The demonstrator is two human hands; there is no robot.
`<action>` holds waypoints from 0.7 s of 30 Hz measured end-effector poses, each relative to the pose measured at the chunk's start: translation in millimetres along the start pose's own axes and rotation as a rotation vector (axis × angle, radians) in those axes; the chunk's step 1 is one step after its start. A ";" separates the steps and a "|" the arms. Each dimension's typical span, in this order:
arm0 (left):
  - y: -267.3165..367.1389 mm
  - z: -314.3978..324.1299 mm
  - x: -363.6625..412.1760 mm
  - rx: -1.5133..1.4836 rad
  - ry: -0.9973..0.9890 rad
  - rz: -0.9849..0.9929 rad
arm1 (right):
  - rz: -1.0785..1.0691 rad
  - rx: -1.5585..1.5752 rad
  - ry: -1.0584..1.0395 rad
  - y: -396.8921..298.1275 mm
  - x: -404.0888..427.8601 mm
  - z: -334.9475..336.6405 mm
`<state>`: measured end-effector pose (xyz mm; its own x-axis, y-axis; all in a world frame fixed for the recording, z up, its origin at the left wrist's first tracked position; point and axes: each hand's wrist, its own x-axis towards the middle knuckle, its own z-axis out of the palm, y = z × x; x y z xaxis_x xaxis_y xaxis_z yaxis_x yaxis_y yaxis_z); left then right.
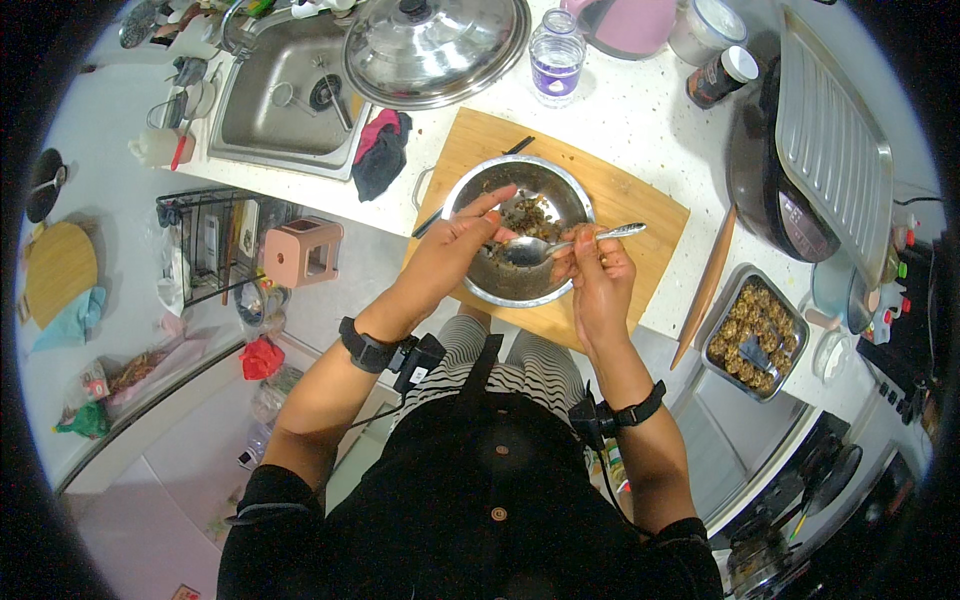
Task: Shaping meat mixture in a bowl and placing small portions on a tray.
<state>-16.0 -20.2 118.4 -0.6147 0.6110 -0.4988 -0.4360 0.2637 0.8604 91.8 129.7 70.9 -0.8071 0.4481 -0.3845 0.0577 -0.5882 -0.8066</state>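
Note:
A stainless steel mixing bowl (574,187) stands on a wooden cutting board (637,202), with some chopped brown filling (534,214) at its bottom. My right hand (604,274) grips a metal spoon (526,252) by its handle over the bowl's near side. The spoon's bowl points left, towards my left hand (465,240). That hand reaches over the left rim with fingers apart, fingertips close to the spoon; whether they touch it I cannot tell. Dark chopsticks (520,145) lie on the board, partly hidden by the bowl.
Right of the board are a wooden rolling pin (709,281) and a metal tray of brown balls (750,330). Behind stand a large pot lid (439,49), a plastic bottle (557,60) and a spice jar (720,75). A sink (277,90) and a cloth (381,161) are at the left.

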 end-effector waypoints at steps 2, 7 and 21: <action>-6.3 -2.8 2.0 -0.043 -0.014 -0.031 | 0.016 0.059 0.055 1.1 0.4 2.2; -17.6 -5.5 1.6 -0.046 0.010 -0.083 | 0.031 0.088 0.065 3.9 2.2 2.7; -27.3 -6.5 0.3 0.264 0.090 0.010 | 0.039 0.130 0.171 13.3 18.5 -11.2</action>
<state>-8.5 -32.1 94.1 -0.6793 0.5491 -0.4868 -0.2506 0.4500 0.8572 84.3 137.7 48.0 -0.6939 0.5241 -0.4938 0.0018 -0.6845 -0.7290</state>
